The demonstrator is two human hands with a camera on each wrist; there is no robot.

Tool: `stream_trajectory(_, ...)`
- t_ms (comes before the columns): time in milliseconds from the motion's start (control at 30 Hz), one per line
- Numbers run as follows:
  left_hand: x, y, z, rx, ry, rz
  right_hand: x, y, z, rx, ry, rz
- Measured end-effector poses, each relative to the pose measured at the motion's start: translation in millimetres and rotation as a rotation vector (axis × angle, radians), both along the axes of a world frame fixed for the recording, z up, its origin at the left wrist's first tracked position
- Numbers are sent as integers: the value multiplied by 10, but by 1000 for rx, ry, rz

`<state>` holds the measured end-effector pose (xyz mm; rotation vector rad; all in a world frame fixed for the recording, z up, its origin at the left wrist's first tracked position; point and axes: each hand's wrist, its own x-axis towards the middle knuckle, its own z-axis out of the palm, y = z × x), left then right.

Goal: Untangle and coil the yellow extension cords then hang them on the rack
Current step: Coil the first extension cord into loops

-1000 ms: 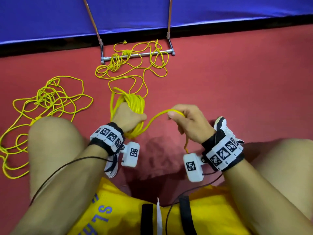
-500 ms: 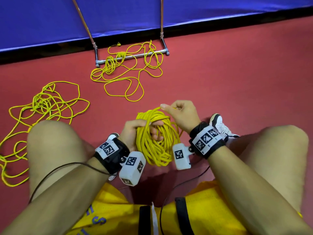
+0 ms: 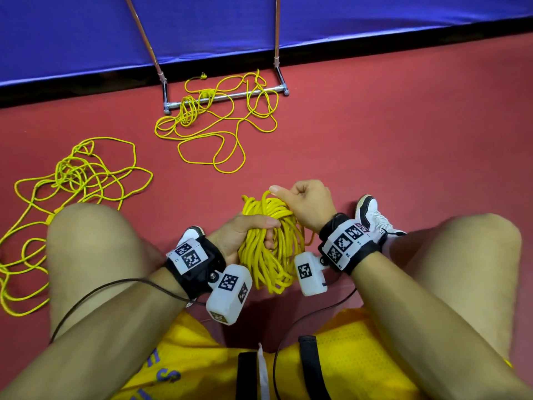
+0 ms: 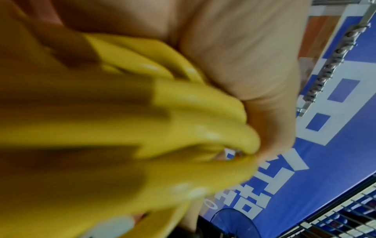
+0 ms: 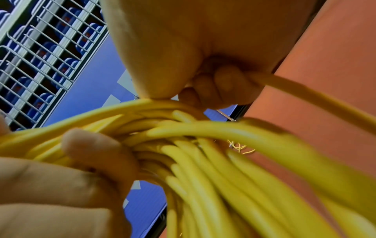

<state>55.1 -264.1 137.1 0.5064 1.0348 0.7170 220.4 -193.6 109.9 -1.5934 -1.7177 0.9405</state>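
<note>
Item one, the red floor (image 3: 403, 140): I am seeing it running up to a blue wall padding (image 3: 86, 39). Item two, the metal rack (image 3: 227, 96): it is standing against that padding, its base bar lying across a loose tangle of yellow cord (image 3: 213, 134). Item three, a second loose yellow tangle (image 3: 78, 180): it is sprawling on the floor beside my left knee. Item four, the coiled yellow cord (image 3: 271, 249): it is hanging between my knees, above the floor. Item five, my left hand (image 3: 245, 235): it is gripping the coil's bundled loops, fingers wrapped round them. Item six, my right hand (image 3: 308, 206): it is pinching one strand at the coil's top, fingers curled.
</note>
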Motion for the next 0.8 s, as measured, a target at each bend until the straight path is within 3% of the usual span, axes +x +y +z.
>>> stream_trajectory(367, -362, 262, 193, 186, -289, 194, 230, 51, -366, -225, 55, 50)
stream_trajectory(600, -660, 446, 261, 194, -426, 470, 152, -88, -713, -398, 118, 188)
stream_trajectory(667, -751, 492, 259, 225, -460, 546, 163, -116, -800, -469, -2, 293)
stream_trajectory(733, -878, 550, 276, 265, -485, 582, 231, -186, -933, -552, -239, 387)
stream_trajectory(800, -982, 592, 293, 272, -503, 630, 286, -261, -1040, -594, -367, 403)
